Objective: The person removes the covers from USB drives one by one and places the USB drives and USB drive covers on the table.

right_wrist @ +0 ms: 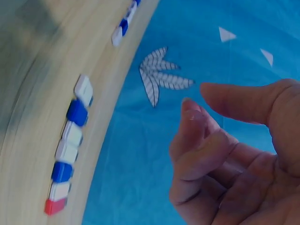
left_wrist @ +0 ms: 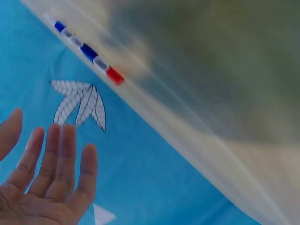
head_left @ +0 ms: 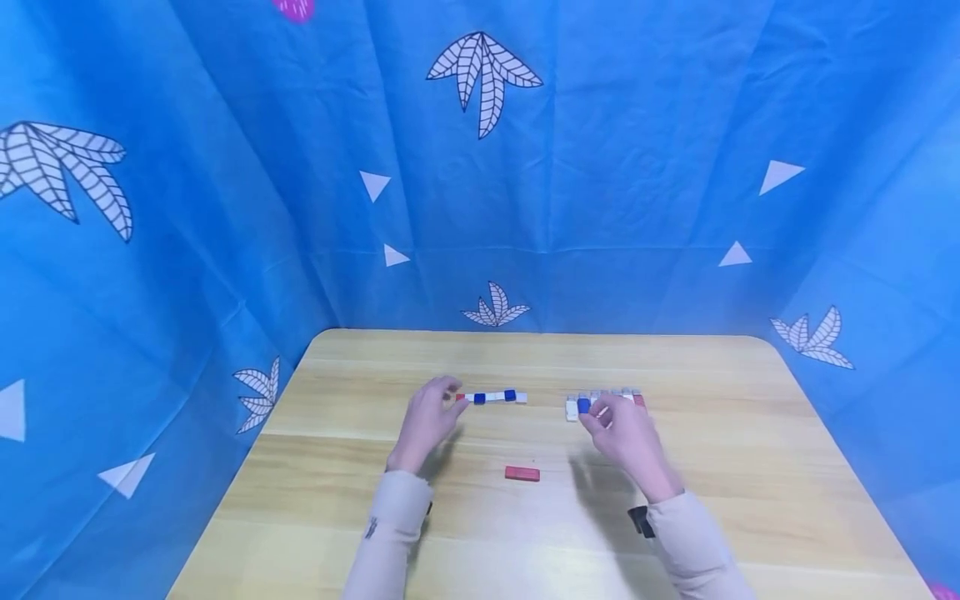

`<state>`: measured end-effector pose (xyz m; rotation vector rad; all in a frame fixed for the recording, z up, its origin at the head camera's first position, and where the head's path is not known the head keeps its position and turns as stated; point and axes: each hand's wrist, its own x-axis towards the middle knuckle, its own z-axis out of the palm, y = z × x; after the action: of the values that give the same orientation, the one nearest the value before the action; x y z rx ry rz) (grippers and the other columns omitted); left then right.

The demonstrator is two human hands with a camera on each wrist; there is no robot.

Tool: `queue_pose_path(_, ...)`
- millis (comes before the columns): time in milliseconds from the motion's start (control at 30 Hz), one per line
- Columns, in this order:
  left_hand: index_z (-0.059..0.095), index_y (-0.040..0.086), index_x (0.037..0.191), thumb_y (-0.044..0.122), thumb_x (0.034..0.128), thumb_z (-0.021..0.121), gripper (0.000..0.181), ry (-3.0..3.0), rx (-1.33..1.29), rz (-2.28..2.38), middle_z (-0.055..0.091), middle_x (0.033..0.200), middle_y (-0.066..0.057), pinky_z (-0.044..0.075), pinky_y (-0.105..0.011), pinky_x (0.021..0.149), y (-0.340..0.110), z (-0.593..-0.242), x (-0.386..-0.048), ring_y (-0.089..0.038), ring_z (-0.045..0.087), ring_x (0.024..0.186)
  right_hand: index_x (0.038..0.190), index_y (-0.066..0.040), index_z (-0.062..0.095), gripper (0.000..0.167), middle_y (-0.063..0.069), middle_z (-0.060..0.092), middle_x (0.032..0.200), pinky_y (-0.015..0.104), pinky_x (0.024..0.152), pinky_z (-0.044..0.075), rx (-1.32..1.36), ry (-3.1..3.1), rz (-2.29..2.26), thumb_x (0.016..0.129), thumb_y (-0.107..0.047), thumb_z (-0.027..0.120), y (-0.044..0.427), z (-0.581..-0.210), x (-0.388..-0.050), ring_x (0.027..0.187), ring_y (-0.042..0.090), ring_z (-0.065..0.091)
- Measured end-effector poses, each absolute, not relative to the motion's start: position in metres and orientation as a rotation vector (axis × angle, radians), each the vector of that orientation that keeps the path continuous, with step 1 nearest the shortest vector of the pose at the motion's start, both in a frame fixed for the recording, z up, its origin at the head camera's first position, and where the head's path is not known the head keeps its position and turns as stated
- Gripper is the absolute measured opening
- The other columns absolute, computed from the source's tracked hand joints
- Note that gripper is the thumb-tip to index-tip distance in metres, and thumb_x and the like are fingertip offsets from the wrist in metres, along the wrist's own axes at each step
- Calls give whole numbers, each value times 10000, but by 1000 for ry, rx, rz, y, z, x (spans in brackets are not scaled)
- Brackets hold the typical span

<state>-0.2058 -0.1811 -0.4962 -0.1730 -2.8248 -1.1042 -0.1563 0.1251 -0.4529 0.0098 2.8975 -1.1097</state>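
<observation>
My left hand [head_left: 427, 423] hovers at the left end of a line of small red, white and blue pieces laid end to end. A red piece [left_wrist: 115, 75] lies at the end nearest this hand, whose fingers are extended and hold nothing. My right hand [head_left: 628, 433] is over a second row of small stick-like pieces, set side by side with greyish ends at the back. In the right wrist view its fingers are loosely bent, with a gap between thumb and fingertips. A white piece [right_wrist: 84, 90] and a blue piece [right_wrist: 77, 112] stand at that row's left end.
Closer to me, a single red stick [head_left: 522, 473] lies on the wooden table [head_left: 360, 508]. A blue curtain [head_left: 637, 167] with leaf prints hangs behind the table and at both sides. Dark bands are on both wrists.
</observation>
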Motion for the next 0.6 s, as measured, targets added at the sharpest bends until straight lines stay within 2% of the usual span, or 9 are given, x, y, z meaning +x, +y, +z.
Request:
queue_pose_path(133,674,60,1240,195,936,719,336,-2777,-111,-1175,728,1168,-122,572,-472,936,-198,-496,-176,-280,690,1058,940,-81,677,91,98,719,856,285,569,460,-87,2888,-1056,928,-165,711,110,-457,-163,669,168,604)
queue_pose_path(333,706,17,1156,141,923,725,265,-2726,-117,-1196,759,1065,-135,605,-436,851,-212,-504,-147,-252,719,938,977,-79,714,93,72,728,878,291,645,536,-245,2833,-961,896,-118,737,81,-474,-166,750,160,643)
queue_pose_path(500,725,30,1099,129,917,733,208,-2715,-100,-1159,770,1009,-90,593,-422,824,-219,-505,-133,-213,717,895,1017,-31,739,188,108,725,993,411,776,576,-393,2777,-851,863,-134,770,62,-490,-161,822,192,635)
queue_pose_path(600,731,44,1086,130,919,733,188,-2719,-65,-1164,770,986,-57,577,-412,830,-222,-506,-128,-183,703,895,997,-39,735,217,96,679,997,433,785,569,-463,2753,-789,818,-137,810,55,-499,-157,835,200,601)
